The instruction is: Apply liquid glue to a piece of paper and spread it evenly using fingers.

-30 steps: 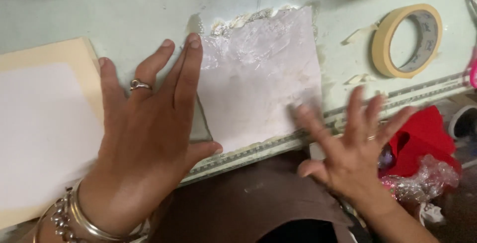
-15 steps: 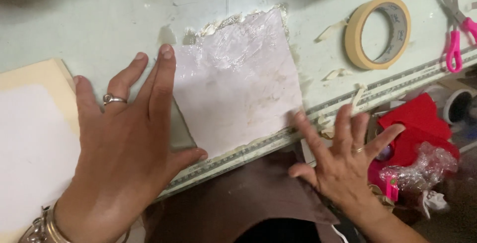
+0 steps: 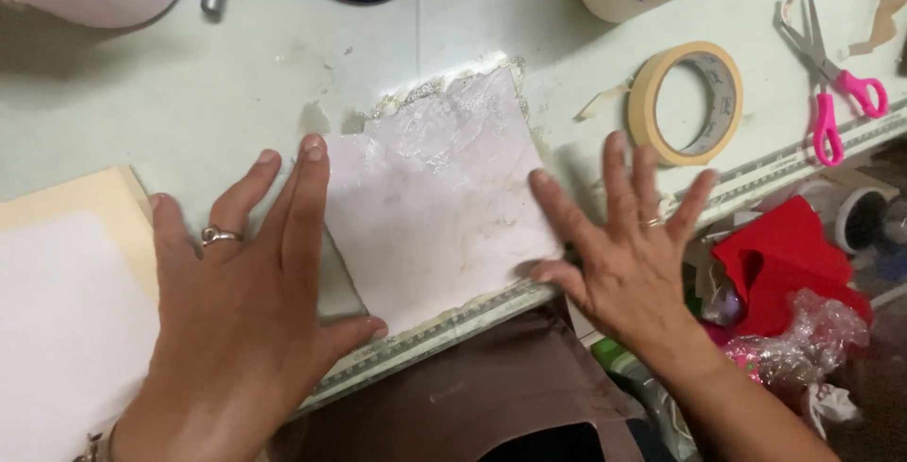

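We've got both hands spread flat, holding nothing: left hand (image 3: 250,282) and right hand (image 3: 628,245) pressing the crinkly white sheet (image 3: 435,197) onto the surface (image 3: 189,94).

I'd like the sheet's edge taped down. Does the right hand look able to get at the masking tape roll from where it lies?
Probably yes. The right hand lies flat beside the sheet, its fingertips just short of the masking tape roll, and only bare table lies between them.
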